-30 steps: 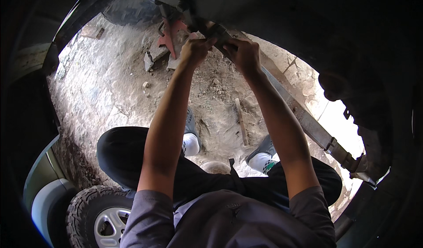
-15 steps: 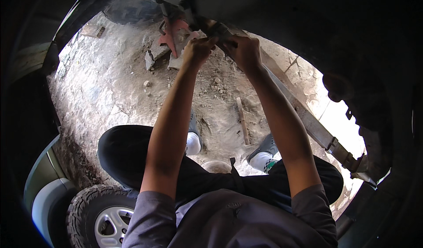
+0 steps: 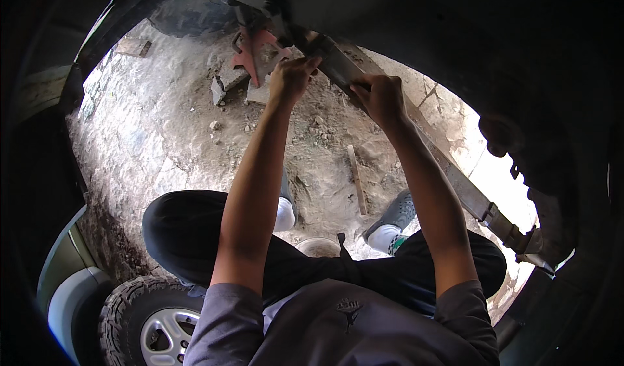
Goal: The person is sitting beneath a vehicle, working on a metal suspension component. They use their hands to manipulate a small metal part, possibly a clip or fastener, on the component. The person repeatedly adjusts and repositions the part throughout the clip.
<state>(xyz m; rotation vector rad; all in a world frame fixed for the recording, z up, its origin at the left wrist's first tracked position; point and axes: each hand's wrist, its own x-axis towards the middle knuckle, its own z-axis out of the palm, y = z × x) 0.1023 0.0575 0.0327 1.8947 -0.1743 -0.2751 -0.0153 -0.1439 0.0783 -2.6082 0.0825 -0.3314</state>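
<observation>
My left hand (image 3: 292, 80) is closed, its fingertips together beside the upper end of a long metal frame rail (image 3: 448, 164) under a vehicle. Whatever the fingers pinch there is too small or hidden. Further down the rail, my right hand (image 3: 383, 100) is also closed, thumb against the bent fingers at the rail's near edge. What it grips, if anything, cannot be made out. Just left of and beyond my left hand stands a red jack stand (image 3: 250, 54) with a pointed foot.
Dark vehicle underside (image 3: 416, 15) hangs close overhead. On the dirt floor lie broken concrete pieces (image 3: 229, 83), a brick (image 3: 134, 46) and a thin strip of wood (image 3: 357, 179). A tyre with an alloy wheel (image 3: 159, 324) is at the lower left, and another tyre (image 3: 195, 15) at the far left.
My right hand has moved right and nearer along the rail, away from my left hand. My left hand has barely moved.
</observation>
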